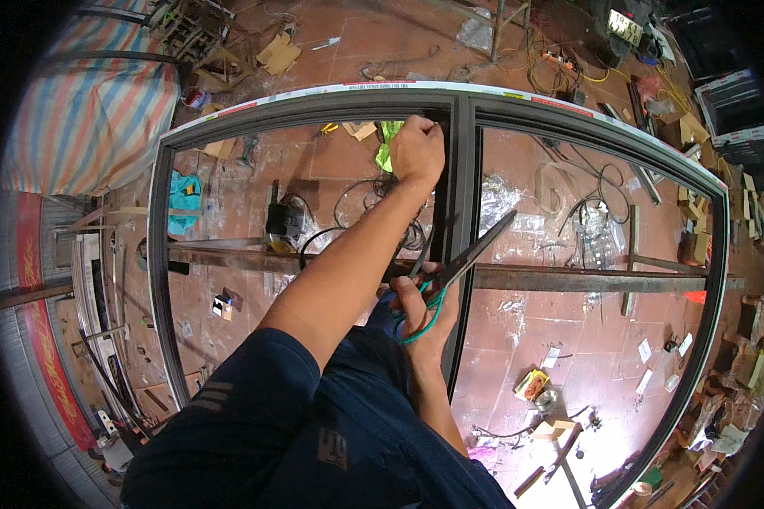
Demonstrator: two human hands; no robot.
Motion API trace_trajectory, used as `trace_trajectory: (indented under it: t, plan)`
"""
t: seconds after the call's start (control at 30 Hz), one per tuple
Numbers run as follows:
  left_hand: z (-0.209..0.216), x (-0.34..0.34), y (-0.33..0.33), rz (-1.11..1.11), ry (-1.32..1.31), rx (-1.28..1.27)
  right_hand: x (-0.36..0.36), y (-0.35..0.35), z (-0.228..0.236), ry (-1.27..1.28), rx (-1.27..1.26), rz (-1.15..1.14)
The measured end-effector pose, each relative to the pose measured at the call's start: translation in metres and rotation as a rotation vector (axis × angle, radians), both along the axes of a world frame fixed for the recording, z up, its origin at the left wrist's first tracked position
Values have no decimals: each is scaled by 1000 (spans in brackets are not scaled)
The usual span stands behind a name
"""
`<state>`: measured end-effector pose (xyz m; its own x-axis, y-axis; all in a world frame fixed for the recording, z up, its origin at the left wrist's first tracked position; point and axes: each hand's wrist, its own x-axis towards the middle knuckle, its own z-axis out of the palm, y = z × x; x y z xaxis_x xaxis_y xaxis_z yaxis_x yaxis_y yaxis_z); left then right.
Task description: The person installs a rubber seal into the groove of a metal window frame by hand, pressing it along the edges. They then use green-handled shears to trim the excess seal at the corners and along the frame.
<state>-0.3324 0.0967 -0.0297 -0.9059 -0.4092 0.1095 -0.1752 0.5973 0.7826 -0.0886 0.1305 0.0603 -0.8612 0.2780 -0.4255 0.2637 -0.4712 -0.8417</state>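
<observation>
A large dark grey window or door frame [464,182] with an upright middle bar spreads before me. My left hand [417,151] is closed in a fist at the inner corner where the top rail meets the middle bar. What its fingers grip is hidden. Lower down, beside the middle bar, my right hand [429,310] holds scissors [481,248] with teal handles. Their blades look together and point up to the right, across the middle bar. A thin dark strip [420,254] shows just above the right hand, partly hidden by my left forearm.
Under the frame runs a brown metal beam [569,278] above a red tiled floor. Black cables [598,199], plastic scraps and a small yellow box [532,384] lie below. A striped tarp [93,110] covers something at left; cardboard pieces [692,129] lie at right.
</observation>
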Motion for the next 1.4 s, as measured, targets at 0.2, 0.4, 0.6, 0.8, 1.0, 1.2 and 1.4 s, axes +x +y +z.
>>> trace_trajectory:
  t: [0.2, 0.4, 0.6, 0.8, 1.0, 1.2, 1.4]
  plan:
    - [19, -1, -5, -164, -78, -242, -1, -1, 1, -20, 16, 12]
    - [-13, 10, -1, 13, -33, 94, -3, -3, 4, -23, 5, 4]
    - [-14, 13, 8, 120, -48, 591, -4, -2, 5, -54, 25, -2]
    - [-25, -7, -16, -70, -198, 414, 0, -1, 1, -46, 64, 47]
    - [-21, -5, -15, -81, -236, 400, 0, 0, 3, -32, 62, 44]
    - [-24, -20, -12, -60, -110, 419, 6, -4, -1, -21, 34, 20]
    - [-1, -16, -15, -84, -274, 147, 3, -1, 3, 12, 68, 55]
